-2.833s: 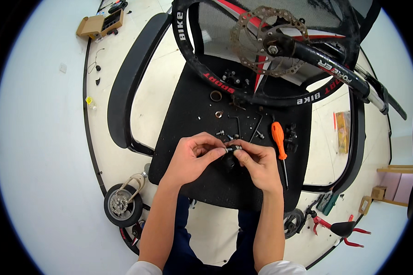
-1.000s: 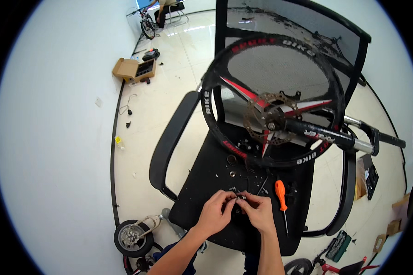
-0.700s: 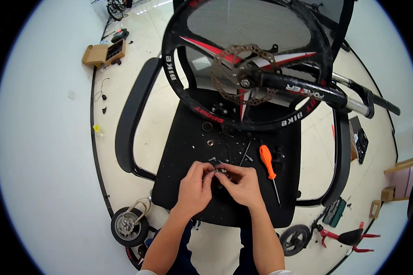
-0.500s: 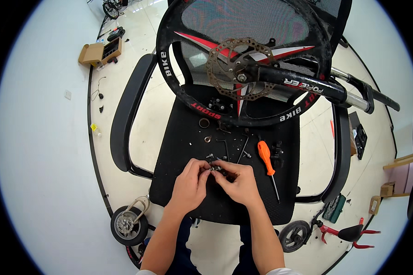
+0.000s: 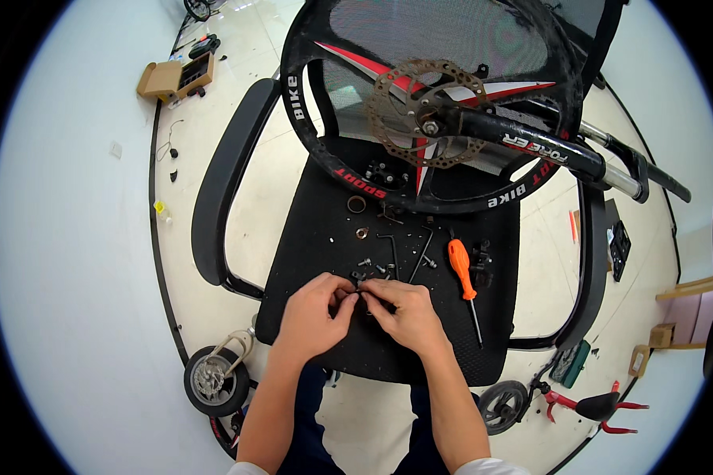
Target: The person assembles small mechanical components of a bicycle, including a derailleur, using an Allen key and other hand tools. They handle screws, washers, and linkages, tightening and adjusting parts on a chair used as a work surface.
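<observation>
I hold a small dark metal part (image 5: 358,281) between my two hands, just above the front half of the black chair seat (image 5: 309,245). My left hand (image 5: 318,313) pinches it from one side, and my right hand (image 5: 408,313) pinches it from the other. The tips of my fingers are close together, and they hide most of the part, so I cannot tell its whole shape. Just past my fingers, a small bolt (image 5: 364,262) lies on the seat. Two bent black keys (image 5: 394,255) lie a bit farther off, and another bolt (image 5: 430,262) is next to the right one. To the right of them is a screwdriver (image 5: 459,265) with a fat orange handle, and its tip points back toward me. A black lumpy part (image 5: 481,265) sits just beside it. Farther up the seat I see a shiny brown nut (image 5: 362,233), and behind that is a dark ring (image 5: 356,211). A big black wheel (image 5: 321,158) leans over the back of the seat. It has a brown disc (image 5: 388,111) full of holes, and a black fork (image 5: 523,141) sticks out to the right.
</observation>
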A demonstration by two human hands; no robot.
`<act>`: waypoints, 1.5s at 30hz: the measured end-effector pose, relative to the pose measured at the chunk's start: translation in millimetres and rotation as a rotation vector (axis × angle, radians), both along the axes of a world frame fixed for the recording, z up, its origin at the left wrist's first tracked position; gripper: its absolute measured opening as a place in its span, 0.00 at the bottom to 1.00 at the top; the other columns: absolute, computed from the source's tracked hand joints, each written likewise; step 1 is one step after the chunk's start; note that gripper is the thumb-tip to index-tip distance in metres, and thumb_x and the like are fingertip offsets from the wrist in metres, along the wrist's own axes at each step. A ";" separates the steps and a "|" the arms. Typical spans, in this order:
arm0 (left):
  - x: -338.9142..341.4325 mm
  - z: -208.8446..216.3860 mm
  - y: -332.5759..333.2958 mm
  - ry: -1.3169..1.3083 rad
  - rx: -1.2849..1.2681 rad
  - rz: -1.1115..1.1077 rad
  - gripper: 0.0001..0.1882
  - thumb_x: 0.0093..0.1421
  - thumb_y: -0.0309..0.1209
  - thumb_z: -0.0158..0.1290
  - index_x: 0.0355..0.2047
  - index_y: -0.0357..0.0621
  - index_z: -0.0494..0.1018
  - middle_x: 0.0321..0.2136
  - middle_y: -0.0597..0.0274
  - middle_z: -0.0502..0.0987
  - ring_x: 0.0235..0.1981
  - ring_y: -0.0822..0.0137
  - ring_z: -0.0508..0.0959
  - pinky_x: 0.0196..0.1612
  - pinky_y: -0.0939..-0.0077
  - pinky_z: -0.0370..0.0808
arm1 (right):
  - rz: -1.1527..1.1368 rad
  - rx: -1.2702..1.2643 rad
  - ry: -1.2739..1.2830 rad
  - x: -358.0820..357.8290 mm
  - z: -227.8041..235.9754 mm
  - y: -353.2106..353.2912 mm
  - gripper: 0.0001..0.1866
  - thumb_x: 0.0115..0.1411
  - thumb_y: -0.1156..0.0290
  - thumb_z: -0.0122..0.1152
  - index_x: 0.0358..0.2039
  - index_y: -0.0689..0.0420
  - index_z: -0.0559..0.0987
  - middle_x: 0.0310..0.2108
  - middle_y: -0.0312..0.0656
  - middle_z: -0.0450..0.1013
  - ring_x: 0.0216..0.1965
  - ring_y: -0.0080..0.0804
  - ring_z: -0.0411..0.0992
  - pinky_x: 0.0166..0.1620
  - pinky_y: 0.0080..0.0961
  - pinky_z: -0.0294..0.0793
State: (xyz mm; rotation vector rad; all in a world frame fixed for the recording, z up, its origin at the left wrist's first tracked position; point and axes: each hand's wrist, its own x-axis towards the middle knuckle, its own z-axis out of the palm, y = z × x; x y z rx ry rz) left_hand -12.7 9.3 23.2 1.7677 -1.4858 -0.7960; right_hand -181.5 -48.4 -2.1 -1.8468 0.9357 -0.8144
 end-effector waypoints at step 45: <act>-41.1 74.1 50.9 -0.561 0.542 -0.673 0.12 0.50 0.36 0.64 0.32 0.41 0.82 0.32 0.52 0.82 0.40 0.53 0.82 0.42 0.59 0.79 | -0.066 0.114 0.093 -11.9 6.3 -4.3 0.10 0.60 0.77 0.64 0.41 0.66 0.83 0.21 0.37 0.76 0.23 0.15 0.71 0.28 0.16 0.70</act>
